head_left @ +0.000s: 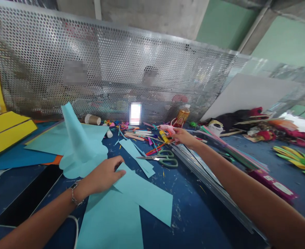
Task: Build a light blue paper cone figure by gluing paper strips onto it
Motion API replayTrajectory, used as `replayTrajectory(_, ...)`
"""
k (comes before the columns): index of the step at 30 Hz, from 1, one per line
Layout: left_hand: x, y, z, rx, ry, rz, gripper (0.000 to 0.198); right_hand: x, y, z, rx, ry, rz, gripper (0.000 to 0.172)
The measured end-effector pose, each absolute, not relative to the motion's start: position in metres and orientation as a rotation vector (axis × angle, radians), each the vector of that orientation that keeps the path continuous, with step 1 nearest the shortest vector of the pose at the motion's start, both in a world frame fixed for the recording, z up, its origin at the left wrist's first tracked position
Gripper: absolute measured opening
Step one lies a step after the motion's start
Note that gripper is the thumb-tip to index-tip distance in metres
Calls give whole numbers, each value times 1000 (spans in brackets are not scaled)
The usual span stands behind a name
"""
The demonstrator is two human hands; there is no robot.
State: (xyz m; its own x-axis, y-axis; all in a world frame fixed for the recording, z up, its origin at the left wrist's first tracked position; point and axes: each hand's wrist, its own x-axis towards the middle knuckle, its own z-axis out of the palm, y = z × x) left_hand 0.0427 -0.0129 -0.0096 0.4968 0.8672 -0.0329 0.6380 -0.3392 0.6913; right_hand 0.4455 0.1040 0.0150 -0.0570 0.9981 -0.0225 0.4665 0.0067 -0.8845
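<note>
My left hand point(104, 174) pinches the top corner of a light blue paper strip point(152, 197) between thumb and fingers. Under that strip lies a larger light blue sheet point(113, 221). My right hand point(184, 137) is stretched far forward, its fingers closed at the back end of a pink glue gun point(166, 129); the grip is partly hidden. A yellow tube point(164, 136) lies just left of those fingers. Between the hands rest scissors with green handles point(168, 159) and narrow blue paper offcuts point(136, 155). Left of my left hand stands a rolled blue paper cone point(77, 135) on a scalloped base.
A black tablet-like panel point(30, 197) lies at the left, near yellow boards point(9, 135). Markers point(139, 133) and scraps crowd the back, with a lit phone point(135, 113) and a bottle point(182, 116). Clear plastic strips point(206, 176) and a purple box point(273, 185) lie around my right forearm.
</note>
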Motion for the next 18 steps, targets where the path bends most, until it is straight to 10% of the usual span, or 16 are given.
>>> replayTrajectory(18,45,-18,-6,2165,1249,409,17,449,119,8,-1395,-1592,978,38)
